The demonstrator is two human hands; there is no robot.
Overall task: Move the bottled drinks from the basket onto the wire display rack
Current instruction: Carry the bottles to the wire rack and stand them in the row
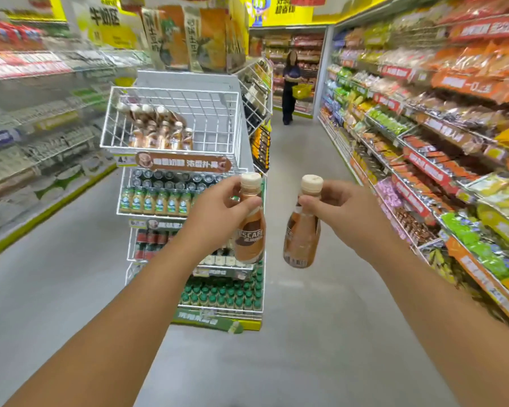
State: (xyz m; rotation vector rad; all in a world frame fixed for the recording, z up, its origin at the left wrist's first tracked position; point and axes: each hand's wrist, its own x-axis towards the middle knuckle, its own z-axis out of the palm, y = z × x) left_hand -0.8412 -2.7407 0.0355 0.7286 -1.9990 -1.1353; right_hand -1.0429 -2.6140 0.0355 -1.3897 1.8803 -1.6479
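The job looks partly done. The top tier [171, 118] of the wire display rack [188, 201] already carries a cluster of brown bottled drinks [159, 130] packed into its left half, at about 10 o'clock from the hands, while its right half is bare wire. The tiers below are filled with other drinks: dark-capped cans, green-labelled bottles, red cans and green-capped bottles at the bottom. The basket the bottles come from is not in view, so how many are left to move cannot be told; at the least, the 2 in hand have yet to be placed.

The left hand [218, 212] holds 1 coffee bottle [249, 230] upright, its fingers [249, 204] curled round the neck just under the cream cap, with the body hanging below the grip in front of the rack's right edge. The right hand [335, 207] pinches a second coffee bottle [301, 233] at the shoulder just under its cap, thumb and fingers closed on it; this bottle tilts slightly, its base swung toward 7 o'clock. The 2 bottles are near each other but apart, with aisle floor [291, 333] showing between them.

Both bottles are held lower than the top tier and in front of it, so the open space at 12 o'clock from the left hand seems the likely place for them. A person with a yellow basket [301, 91] stands far down the aisle at 12 o'clock, and snack shelves [438, 127] run along at 3 o'clock.
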